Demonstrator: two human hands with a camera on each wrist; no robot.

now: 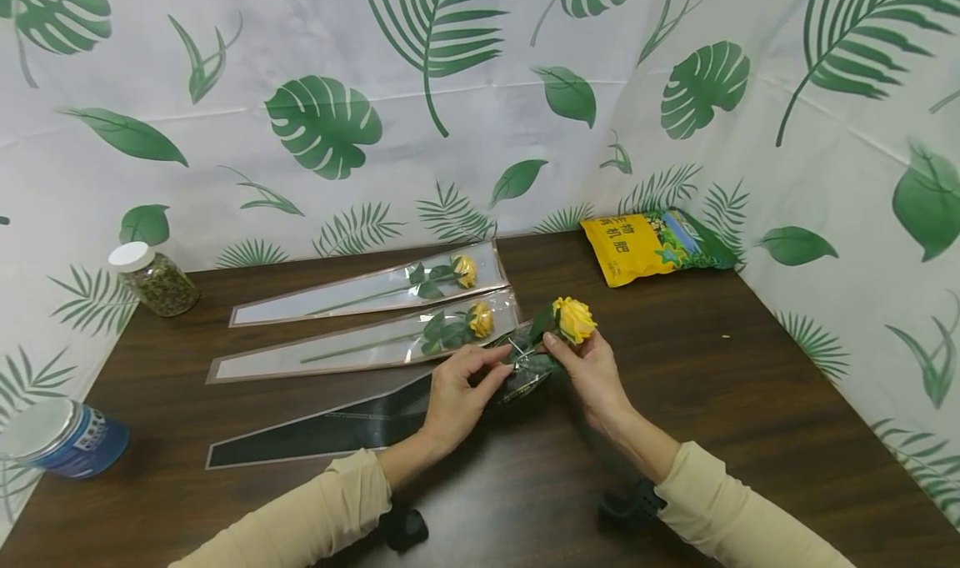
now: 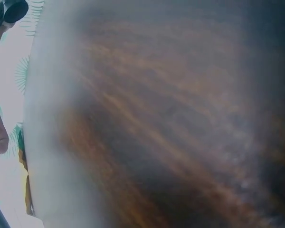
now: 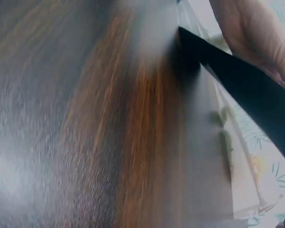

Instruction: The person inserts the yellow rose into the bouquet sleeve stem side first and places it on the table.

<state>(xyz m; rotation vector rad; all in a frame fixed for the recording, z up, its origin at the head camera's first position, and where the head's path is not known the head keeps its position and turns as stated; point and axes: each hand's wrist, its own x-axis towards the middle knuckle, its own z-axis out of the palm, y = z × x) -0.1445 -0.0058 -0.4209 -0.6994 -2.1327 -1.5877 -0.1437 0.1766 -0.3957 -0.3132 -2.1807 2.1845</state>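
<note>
A yellow rose [image 1: 574,319] with green leaves lies at the open end of a black flower sleeve [image 1: 322,430]. My right hand [image 1: 594,378] holds the rose just below its bloom, thumb on the near side. At the sleeve's mouth, the thumb and forefinger of my left hand [image 1: 459,391] pinch its clear, shiny film. The rest of the stem is hidden by the hands and sleeve. In the right wrist view, the black sleeve [image 3: 247,85] slants past a hand above the table.
Two wrapped yellow roses, a far one [image 1: 465,271] and a nearer one [image 1: 481,321], lie in pale sleeves behind. A yellow fertilizer bag [image 1: 652,247] is at the back right. A lidded jar [image 1: 161,283] and a blue tin [image 1: 90,444] stand left on the dark wooden table [image 1: 720,401].
</note>
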